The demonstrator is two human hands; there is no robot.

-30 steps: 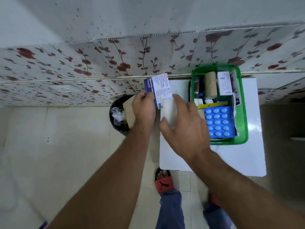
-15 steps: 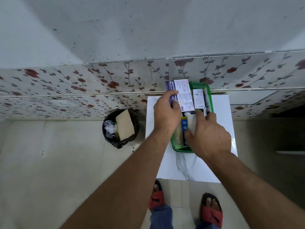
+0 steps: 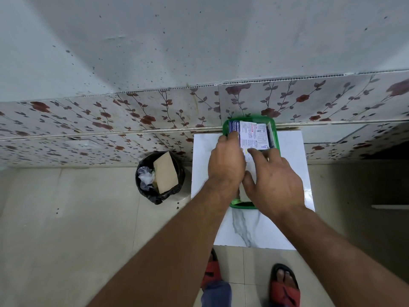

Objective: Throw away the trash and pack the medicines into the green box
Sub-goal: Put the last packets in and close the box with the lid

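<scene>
The green box (image 3: 274,127) stands on a white marble-look table (image 3: 290,165) against the tiled wall. My left hand (image 3: 225,165) grips a blue-and-white medicine carton (image 3: 250,135) and holds it over the far end of the box. My right hand (image 3: 274,182) lies over the middle of the box, fingers spread, its fingertips touching the carton's near edge. Both hands hide most of the box's contents; only a strip of the near rim (image 3: 242,205) shows below them.
A round black trash bin (image 3: 159,177) with a liner stands on the floor left of the table, holding a brown cardboard piece and crumpled plastic. My feet in red sandals (image 3: 285,289) are at the table's near edge. Flowered tiles line the wall behind.
My left hand has carried the carton from beside the bin rightward and down over the box. My right hand has settled lower onto the box. The view has pulled back.
</scene>
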